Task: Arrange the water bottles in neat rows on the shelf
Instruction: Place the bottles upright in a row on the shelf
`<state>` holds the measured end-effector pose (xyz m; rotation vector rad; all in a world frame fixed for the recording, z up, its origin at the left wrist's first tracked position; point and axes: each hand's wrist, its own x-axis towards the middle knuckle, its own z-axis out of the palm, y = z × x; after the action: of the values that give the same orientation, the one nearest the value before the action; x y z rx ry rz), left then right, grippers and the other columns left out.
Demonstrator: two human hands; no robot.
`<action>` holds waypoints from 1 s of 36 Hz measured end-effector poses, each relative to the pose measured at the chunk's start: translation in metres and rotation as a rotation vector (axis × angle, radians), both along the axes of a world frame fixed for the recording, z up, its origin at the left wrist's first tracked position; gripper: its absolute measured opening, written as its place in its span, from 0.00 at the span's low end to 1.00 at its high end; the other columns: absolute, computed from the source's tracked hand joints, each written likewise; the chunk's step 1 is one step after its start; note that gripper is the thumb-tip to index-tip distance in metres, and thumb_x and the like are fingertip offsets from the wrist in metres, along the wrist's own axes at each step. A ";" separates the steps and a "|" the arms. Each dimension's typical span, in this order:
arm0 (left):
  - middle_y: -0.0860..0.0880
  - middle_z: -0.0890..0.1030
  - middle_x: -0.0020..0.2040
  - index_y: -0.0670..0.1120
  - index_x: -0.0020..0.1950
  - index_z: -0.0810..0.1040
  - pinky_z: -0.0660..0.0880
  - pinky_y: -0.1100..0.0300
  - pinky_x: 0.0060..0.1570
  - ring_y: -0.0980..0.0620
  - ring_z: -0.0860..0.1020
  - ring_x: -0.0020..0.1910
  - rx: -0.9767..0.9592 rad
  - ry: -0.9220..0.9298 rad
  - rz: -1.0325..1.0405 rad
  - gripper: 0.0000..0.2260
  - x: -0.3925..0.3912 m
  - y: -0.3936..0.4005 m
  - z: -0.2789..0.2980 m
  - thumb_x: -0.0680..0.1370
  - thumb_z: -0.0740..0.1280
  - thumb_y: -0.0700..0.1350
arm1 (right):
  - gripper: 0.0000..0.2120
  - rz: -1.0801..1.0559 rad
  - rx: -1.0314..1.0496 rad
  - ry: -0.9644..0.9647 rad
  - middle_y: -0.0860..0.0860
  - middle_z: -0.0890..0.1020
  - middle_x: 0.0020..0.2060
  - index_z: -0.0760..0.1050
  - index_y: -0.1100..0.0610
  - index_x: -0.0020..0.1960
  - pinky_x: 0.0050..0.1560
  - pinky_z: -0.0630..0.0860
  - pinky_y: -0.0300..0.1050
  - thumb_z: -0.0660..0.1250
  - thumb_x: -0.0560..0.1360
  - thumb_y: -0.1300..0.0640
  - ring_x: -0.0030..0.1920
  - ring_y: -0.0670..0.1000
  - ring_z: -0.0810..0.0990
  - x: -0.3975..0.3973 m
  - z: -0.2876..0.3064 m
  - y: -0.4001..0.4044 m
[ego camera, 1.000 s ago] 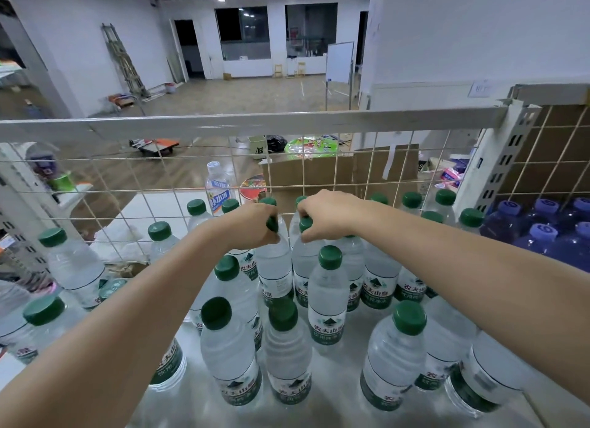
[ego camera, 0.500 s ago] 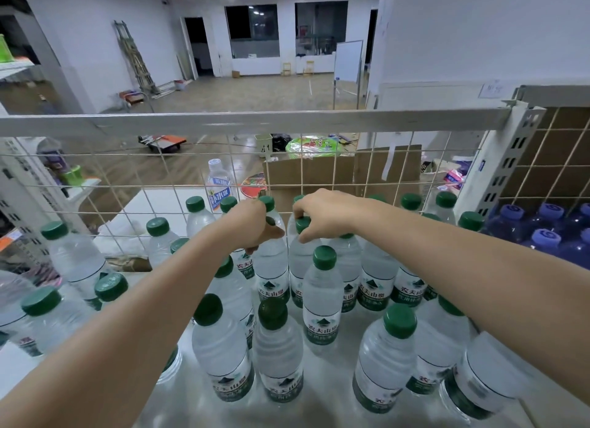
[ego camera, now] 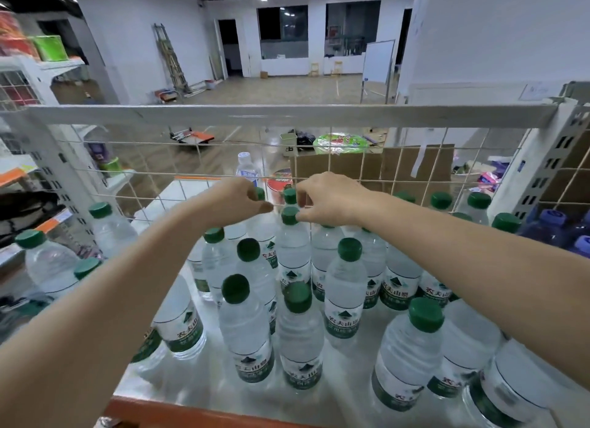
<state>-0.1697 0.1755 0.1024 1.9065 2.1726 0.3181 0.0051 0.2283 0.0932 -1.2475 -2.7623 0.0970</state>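
We reach both arms over the shelf (ego camera: 198, 383), a pale deck with an orange front lip, crowded with green-capped water bottles (ego camera: 343, 295) standing upright in loose, uneven clusters. Our left hand (ego camera: 238, 200) curls its fingers over the cap of a bottle (ego camera: 260, 193) at the back row, thumb tip held apart below; how firmly it holds we cannot tell. Our right hand (ego camera: 332, 199) pinches the green cap of the bottle (ego camera: 292, 252) just in front of the wire mesh back panel (ego camera: 159, 159), thumb at the cap's side. Another cap pokes up between the two hands. Nearer bottles stand in the way beneath our forearms: two close together at centre (ego camera: 247, 328), one at lower right (ego camera: 405, 357). More green-capped bottles stand to the left beyond a perforated upright (ego camera: 64, 184). To the right, past another upright, purple-capped bottles (ego camera: 547, 229) fill the neighbouring bay. Behind the mesh sit cardboard boxes (ego camera: 399, 165) and a blue-labelled bottle (ego camera: 246, 169)
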 end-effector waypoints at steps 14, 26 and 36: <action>0.47 0.77 0.50 0.45 0.57 0.77 0.70 0.59 0.42 0.47 0.75 0.48 -0.164 0.289 -0.099 0.17 -0.107 0.003 0.026 0.76 0.68 0.55 | 0.15 0.015 -0.272 0.077 0.48 0.81 0.43 0.79 0.53 0.50 0.37 0.71 0.38 0.68 0.75 0.41 0.40 0.44 0.76 -0.079 0.010 -0.028; 0.48 0.75 0.46 0.46 0.55 0.73 0.72 0.63 0.29 0.53 0.73 0.32 -0.227 0.183 -0.320 0.12 -0.132 0.019 -0.009 0.75 0.71 0.46 | 0.20 -0.061 -0.362 0.032 0.46 0.77 0.45 0.76 0.51 0.56 0.45 0.75 0.42 0.72 0.70 0.40 0.45 0.45 0.76 -0.128 0.004 -0.043; 0.42 0.78 0.48 0.40 0.52 0.75 0.75 0.56 0.34 0.48 0.75 0.35 -0.129 0.092 -0.263 0.11 -0.158 0.034 -0.020 0.76 0.69 0.46 | 0.15 -0.102 -0.388 -0.013 0.53 0.81 0.44 0.74 0.53 0.49 0.39 0.76 0.43 0.74 0.71 0.46 0.39 0.50 0.79 -0.134 -0.004 -0.035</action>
<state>-0.3274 0.2097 0.0829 2.1358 1.9113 0.0420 -0.1293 0.1933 0.0896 -1.4720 -2.7695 0.6447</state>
